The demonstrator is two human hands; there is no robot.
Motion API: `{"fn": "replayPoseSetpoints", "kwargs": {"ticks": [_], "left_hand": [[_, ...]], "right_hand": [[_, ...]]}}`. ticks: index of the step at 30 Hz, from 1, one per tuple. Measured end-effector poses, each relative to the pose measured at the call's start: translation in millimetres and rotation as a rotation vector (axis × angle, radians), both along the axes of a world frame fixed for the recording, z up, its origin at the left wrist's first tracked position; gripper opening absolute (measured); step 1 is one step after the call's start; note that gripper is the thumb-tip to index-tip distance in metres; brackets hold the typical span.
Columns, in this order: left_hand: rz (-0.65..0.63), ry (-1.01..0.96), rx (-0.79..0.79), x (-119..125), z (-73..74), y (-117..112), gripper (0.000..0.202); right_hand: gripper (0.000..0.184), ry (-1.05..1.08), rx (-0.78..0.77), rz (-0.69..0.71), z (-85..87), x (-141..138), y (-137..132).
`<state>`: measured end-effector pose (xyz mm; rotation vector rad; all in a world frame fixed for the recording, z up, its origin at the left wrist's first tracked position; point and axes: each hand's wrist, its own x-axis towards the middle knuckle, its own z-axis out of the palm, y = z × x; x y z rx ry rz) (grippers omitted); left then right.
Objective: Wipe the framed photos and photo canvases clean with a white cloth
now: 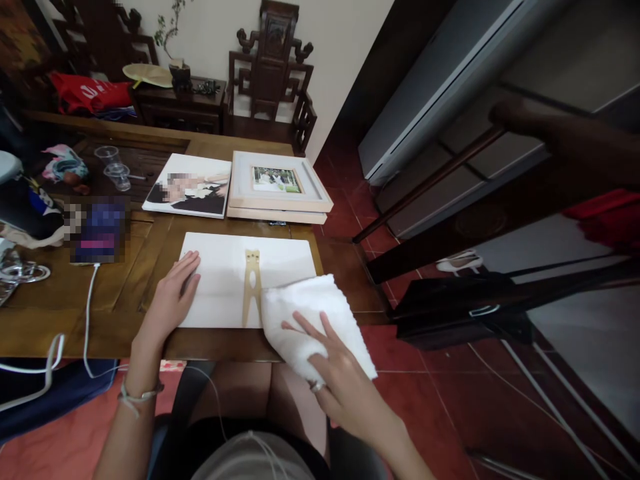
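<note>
A white board (225, 267), the back of a picture frame, lies face down near the front edge of the wooden table (150, 233), with a light wooden stand leg (251, 287) fixed down its middle. My left hand (173, 293) lies flat on the board's left edge, fingers stretched out. My right hand (335, 373) presses a folded white cloth (310, 313) onto the board's right front corner, fingers spread over the cloth.
Behind the board lie an unframed photo print (190, 187) and a stack of light wooden frames (277, 187). Plastic cups (115, 170), a phone with a white cable (90, 313) and clutter sit at the left. Dark carved chairs (270, 80) stand beyond; red tiled floor lies to the right.
</note>
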<state>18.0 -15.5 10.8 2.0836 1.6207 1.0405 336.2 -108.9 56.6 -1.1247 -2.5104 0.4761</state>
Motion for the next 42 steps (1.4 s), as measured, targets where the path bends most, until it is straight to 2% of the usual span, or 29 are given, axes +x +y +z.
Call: {"fn": "replayPoseSetpoints", "kwargs": {"ticks": [2, 5, 8, 11, 13, 15, 20, 22, 24, 27, 31, 34, 36, 38, 42], "left_hand": [[-0.005, 0.002, -0.010, -0.2, -0.1, -0.3, 0.042], [-0.009, 0.011, -0.027, -0.8, -0.4, -0.3, 0.043], [-0.003, 0.014, -0.032, -1.6, -1.6, 0.3, 0.043], [0.001, 0.012, -0.040, -2.5, -3.3, 1.1, 0.043], [0.003, 0.006, -0.040, -2.8, -3.9, 1.4, 0.043], [0.007, 0.001, -0.037, -2.7, -4.0, 1.4, 0.043], [-0.005, -0.013, -0.017, -2.1, -4.0, 0.8, 0.042], [-0.014, -0.016, -0.004, -2.2, -5.0, 0.8, 0.042], [-0.017, -0.015, 0.006, -2.5, -6.5, 1.0, 0.042], [-0.019, -0.016, 0.013, -3.1, -8.5, 1.5, 0.041], [-0.020, -0.019, 0.010, -3.9, -9.4, 2.0, 0.042], [-0.015, -0.023, 0.008, -4.3, -9.7, 1.9, 0.042], [-0.011, -0.028, 0.009, -4.3, -10.2, 1.7, 0.042], [-0.010, -0.035, 0.015, -4.1, -10.8, 1.6, 0.041], [-0.016, -0.041, 0.023, -3.2, -10.9, 1.2, 0.042]], "right_hand": [[0.038, 0.006, 0.005, -0.021, 1.1, 1.9, 16.5], [0.030, -0.016, -0.005, -0.079, -1.7, -5.8, 62.8], [0.025, 0.005, -0.026, -0.184, -5.5, -27.7, 113.0], [0.030, 0.031, -0.021, -0.287, -9.3, -56.0, 140.5], [0.034, 0.022, -0.010, -0.295, -12.1, -71.6, 137.7], [0.035, 0.000, -0.012, -0.228, -14.1, -80.8, 118.4], [0.032, -0.033, -0.032, 0.120, -8.2, -73.4, 45.0], [0.030, -0.031, -0.068, 0.220, -4.5, -63.5, 30.1], [0.031, -0.007, -0.084, 0.281, -3.6, -53.8, 32.3], [0.032, 0.036, -0.047, 0.295, -7.3, -46.0, 63.6], [0.025, -0.011, -0.024, 0.183, -12.1, -60.1, 121.6], [0.032, -0.037, 0.001, 0.023, -12.4, -88.4, 143.9], [0.034, -0.081, 0.011, -0.094, -12.2, -107.5, 140.2], [0.033, -0.141, 0.006, -0.113, -11.6, -119.9, 122.2], [0.027, -0.172, -0.005, 0.079, -5.2, -115.8, 62.2]]}}
